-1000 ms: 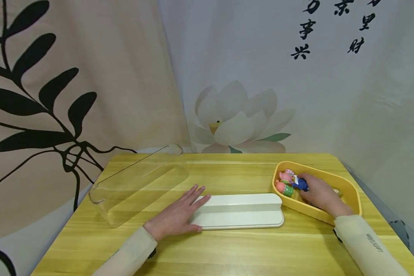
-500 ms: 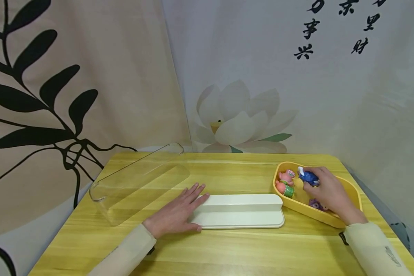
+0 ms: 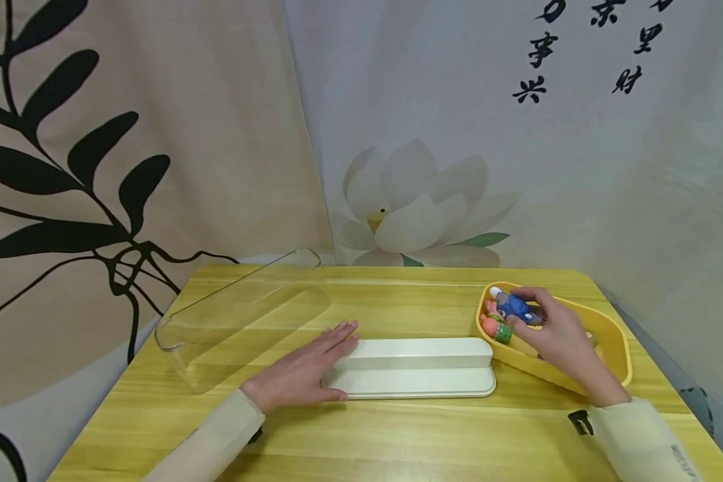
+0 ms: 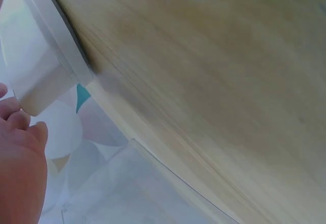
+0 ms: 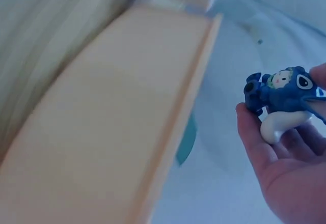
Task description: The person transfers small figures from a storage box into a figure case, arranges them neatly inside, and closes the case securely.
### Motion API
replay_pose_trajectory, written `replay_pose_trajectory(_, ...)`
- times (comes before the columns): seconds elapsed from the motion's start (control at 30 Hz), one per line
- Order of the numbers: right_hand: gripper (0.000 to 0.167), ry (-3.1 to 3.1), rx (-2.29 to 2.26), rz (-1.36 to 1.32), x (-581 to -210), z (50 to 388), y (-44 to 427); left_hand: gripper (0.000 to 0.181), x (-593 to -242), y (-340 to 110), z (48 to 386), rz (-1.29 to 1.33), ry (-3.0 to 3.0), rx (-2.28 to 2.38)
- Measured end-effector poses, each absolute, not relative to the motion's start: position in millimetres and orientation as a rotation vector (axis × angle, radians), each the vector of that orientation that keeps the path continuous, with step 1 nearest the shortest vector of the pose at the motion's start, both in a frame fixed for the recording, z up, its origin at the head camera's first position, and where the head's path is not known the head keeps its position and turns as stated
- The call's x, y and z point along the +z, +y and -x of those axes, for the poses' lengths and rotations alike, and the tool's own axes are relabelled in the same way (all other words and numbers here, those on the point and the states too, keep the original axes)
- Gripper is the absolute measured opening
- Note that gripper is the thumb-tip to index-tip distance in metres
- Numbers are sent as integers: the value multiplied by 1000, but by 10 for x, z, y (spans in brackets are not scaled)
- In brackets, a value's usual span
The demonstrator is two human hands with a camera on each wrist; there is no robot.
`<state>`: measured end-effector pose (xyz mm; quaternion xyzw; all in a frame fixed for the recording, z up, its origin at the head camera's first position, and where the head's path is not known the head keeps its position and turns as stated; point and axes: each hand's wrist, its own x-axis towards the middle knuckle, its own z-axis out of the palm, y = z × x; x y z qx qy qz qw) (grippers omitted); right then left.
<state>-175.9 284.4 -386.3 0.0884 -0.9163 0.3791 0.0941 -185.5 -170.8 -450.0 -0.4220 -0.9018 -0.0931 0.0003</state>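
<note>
Underneath, a wooden table (image 3: 434,435) spreads below both hands. A clear cover (image 3: 247,328) stands beyond the left hand (image 3: 298,371), a yellow tray (image 3: 608,338) lies under the right hand (image 3: 563,335). Between them, a white stepped stand (image 3: 418,368) meets the left hand's straight fingers; the right pinches a blue figurine (image 3: 514,309) over the tray.

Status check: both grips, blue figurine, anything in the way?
Right grip holding blue figurine over yellow tray. Left grip at left end of white stand. Clear box off left; nothing visibly blocking.
</note>
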Motion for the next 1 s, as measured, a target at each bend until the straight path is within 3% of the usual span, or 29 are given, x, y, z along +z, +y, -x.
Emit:
replay_pose_trajectory(0.57,33,-2629,1414,-705,-4021,1696,2030,97,-4514,-1740,1843,1425,-2812,-284)
replay_pose_trajectory(1.0,36,-2693,1566,-944,-4155,1690,1453,93,-4489,-1737,1881,1350,-2973,-494)
